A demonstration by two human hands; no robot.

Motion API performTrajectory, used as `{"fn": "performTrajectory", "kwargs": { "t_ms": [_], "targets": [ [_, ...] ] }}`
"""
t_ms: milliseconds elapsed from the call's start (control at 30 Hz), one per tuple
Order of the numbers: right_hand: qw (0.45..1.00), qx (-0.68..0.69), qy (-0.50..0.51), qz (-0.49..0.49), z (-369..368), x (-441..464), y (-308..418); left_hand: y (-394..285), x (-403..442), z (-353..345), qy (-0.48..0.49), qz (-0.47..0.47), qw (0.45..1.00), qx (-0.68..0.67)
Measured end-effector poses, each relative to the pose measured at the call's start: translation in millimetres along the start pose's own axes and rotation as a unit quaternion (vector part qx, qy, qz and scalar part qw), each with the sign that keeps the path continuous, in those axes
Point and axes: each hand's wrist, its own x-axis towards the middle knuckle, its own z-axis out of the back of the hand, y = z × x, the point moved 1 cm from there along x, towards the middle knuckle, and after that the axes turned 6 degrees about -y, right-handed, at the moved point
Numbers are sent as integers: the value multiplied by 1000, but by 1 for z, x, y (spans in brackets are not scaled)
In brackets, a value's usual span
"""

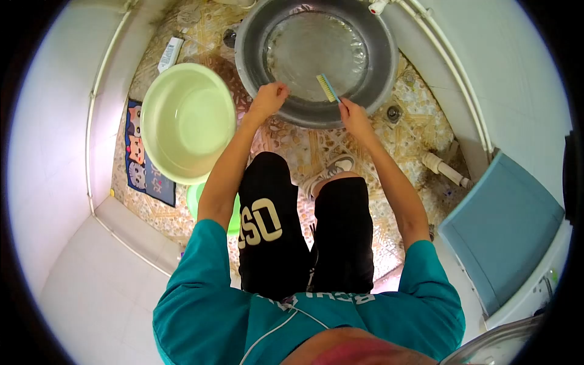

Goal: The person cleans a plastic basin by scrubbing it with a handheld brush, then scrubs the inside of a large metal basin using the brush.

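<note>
A large dark grey basin [253,78] with clear water in it stands on the floor at the top centre. Over its near right rim, my right hand [354,117] is closed around the handle of a light blue brush [328,89], whose pale bristles face left above the basin. My left hand [270,99] is at the near left rim, its fingers curled; whether anything small is between them cannot be made out. To the left is a pale green basin [152,125] holding water, beside my left forearm.
A cartoon mat [159,184] lies left of the green basin, and a white packet [170,54] lies above it. A bright green container [193,196] shows under my left forearm. Pipes [447,168] run at the right, near a blue-grey panel [502,228].
</note>
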Motion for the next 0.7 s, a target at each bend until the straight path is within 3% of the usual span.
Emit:
{"fn": "performTrajectory", "kwargs": {
  "t_ms": [133, 233, 333, 400, 433, 500, 567, 633, 700],
  "targets": [
    [998, -39, -16, 37, -34, 40, -35, 12, 24, -18, -23, -72, 997, 34],
    [998, -4, 22, 64, -59, 70, -44, 31, 43, -36, 11, -145, 983, 109],
    [994, 22, 61, 86, -75, 100, -56, 35, 62, -45, -22, -165, 978, 129],
    [959, 64, 10, 275, -95, 115, -76, 36, 59, -45, -50, -161, 979, 118],
    [958, 65, 13, 279, -102, 128, -92, 35, 58, -42, -91, -167, 975, 112],
    [965, -130, -32, 224, -107, 154, -124, 42, 55, -34, -136, -167, 971, 109],
    [974, -99, -46, 201, -113, 171, -126, 53, 49, -16, -339, -292, 880, 162],
    [981, -66, -62, 174, -127, 187, -112, 58, 34, -2, -414, -206, 846, 267],
    [978, -69, -35, 191, -156, 191, -92, 84, 34, -4, -440, -129, 860, 223]
  ]
}}
